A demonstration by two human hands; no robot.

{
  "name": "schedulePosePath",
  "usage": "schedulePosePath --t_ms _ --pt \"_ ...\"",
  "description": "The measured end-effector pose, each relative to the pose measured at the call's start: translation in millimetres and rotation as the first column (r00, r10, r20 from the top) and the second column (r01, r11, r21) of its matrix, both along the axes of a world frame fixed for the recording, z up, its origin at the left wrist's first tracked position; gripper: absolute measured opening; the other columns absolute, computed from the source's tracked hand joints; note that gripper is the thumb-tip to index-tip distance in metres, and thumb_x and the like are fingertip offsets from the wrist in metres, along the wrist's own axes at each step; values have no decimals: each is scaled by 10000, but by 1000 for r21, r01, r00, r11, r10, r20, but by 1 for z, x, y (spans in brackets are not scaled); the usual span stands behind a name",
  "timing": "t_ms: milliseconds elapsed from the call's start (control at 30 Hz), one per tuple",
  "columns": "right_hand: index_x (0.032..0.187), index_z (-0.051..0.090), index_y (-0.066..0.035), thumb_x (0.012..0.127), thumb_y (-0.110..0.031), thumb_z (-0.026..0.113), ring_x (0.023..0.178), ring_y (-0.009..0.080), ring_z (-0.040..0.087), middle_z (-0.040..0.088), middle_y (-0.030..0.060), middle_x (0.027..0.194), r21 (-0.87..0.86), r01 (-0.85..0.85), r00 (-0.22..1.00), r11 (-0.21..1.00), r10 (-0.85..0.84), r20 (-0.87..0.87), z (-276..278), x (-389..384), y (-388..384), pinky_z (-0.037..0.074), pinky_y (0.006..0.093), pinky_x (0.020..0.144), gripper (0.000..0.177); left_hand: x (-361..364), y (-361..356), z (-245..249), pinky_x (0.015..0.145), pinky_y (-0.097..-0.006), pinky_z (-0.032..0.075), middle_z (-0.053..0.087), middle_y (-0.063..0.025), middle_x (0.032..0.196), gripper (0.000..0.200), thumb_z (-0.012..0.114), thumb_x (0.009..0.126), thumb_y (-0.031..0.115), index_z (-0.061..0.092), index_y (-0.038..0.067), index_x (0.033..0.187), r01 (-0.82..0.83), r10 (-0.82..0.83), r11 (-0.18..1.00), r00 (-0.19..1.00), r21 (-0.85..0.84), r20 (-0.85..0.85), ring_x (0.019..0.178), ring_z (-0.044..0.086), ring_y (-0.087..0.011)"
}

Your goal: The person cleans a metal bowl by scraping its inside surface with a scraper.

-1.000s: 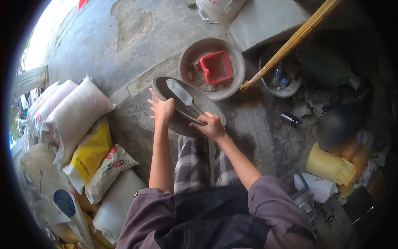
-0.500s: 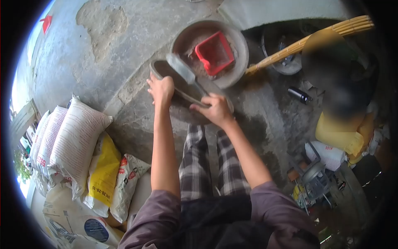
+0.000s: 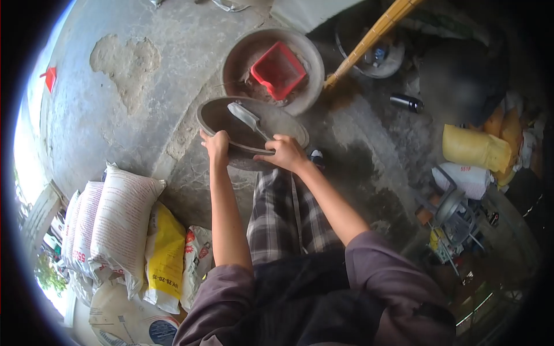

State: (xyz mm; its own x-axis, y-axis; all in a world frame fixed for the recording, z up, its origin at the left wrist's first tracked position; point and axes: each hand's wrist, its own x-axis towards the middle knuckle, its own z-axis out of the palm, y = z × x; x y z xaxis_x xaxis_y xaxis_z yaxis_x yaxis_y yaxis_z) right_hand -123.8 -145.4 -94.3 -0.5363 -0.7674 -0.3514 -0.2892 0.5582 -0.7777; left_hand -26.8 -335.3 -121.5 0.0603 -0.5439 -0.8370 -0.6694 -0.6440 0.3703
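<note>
A deep grey tub [image 3: 222, 119] is tilted in front of my legs, its mouth facing away from me. My left hand [image 3: 216, 147] is closed on its near-left rim. My right hand [image 3: 285, 152] is closed around the handle of a short tool with a flat pale-grey head [image 3: 244, 115], which reaches across the tub's mouth. The right thumb lies along the near rim. Just beyond is a wide round basin [image 3: 232, 65] with loose brown debris in it. A red dustpan [image 3: 279, 70] rests inside that basin.
Yellowish bundled sticks [image 3: 372, 39] slant beside the basin. Right of it lie a black bottle [image 3: 406, 102] and a yellow sack [image 3: 473, 145]. Stacked white sacks [image 3: 124, 219] and a yellow bag [image 3: 165, 254] stand at left. A metal-framed device [image 3: 456, 210] sits at lower right.
The tool's head has come down closer over the tub's mouth, and its blur is gone. Both hands keep their holds. The whole view has shifted and turned slightly.
</note>
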Motion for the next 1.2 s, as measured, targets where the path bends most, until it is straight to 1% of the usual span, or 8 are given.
schedulePosePath --t_ms 33,133,367,667,700,767,967,1200 --pt "698 667 -38 658 -511 834 633 302 603 549 120 648 8 -75 997 997 75 -29 4 2 8 488 392 607 503 7 7 13 970 -509 408 -24 -356 1541 1024 535 644 71 75 187 1551 23 -18 998 997 60 -81 1387 281 -469" --pt "723 679 -59 664 -524 821 632 289 606 546 110 670 56 -149 987 987 152 -46 20 4 32 508 398 620 489 8 39 46 779 -371 482 496 -194 1137 964 536 634 29 171 187 1512 52 -37 990 993 131 -114 955 558 -305" --pt "835 696 -85 905 -322 634 697 324 651 632 147 751 159 71 996 985 -63 -56 31 22 151 515 424 618 254 65 125 16 532 -283 459 547 -80 941 659 508 645 -50 438 47 1294 81 -41 994 887 68 -461 681 561 -177" --pt "1244 563 16 909 -167 614 1186 399 491 573 221 1169 191 419 838 887 -297 -458 49 56 318 408 471 1009 385 60 240 -3 646 -345 529 610 -117 883 412 538 708 -68 597 1 1110 191 -18 937 864 292 -504 723 641 -243" --pt "1264 536 33 904 -162 606 1244 427 438 506 235 1269 325 479 841 815 -320 -436 73 77 353 375 504 1046 415 81 255 -66 693 -380 529 628 -177 918 255 603 695 -41 660 11 939 686 -641 709 532 -163 -553 776 654 -278" --pt "1239 550 25 893 -176 622 1242 423 444 502 224 1273 348 569 796 745 -393 -461 86 109 388 383 518 1025 407 54 291 -64 702 -394 527 622 -211 930 180 630 690 -18 663 12 863 697 -657 689 484 -199 -578 816 653 -300" --pt "1101 611 20 862 -164 641 1032 401 570 615 215 1041 447 759 629 474 -712 -313 59 237 482 457 490 894 303 -68 392 -87 596 -331 484 579 -99 885 368 556 681 -32 562 55 1039 643 -542 763 694 70 -473 724 590 -235" --pt "1184 639 -61 952 -311 535 1132 361 580 626 204 1178 775 521 374 359 -912 170 -18 418 507 440 437 983 357 -122 470 -215 565 -319 494 544 -68 940 542 534 672 -85 524 103 1181 670 -568 728 709 146 -418 760 554 -212"
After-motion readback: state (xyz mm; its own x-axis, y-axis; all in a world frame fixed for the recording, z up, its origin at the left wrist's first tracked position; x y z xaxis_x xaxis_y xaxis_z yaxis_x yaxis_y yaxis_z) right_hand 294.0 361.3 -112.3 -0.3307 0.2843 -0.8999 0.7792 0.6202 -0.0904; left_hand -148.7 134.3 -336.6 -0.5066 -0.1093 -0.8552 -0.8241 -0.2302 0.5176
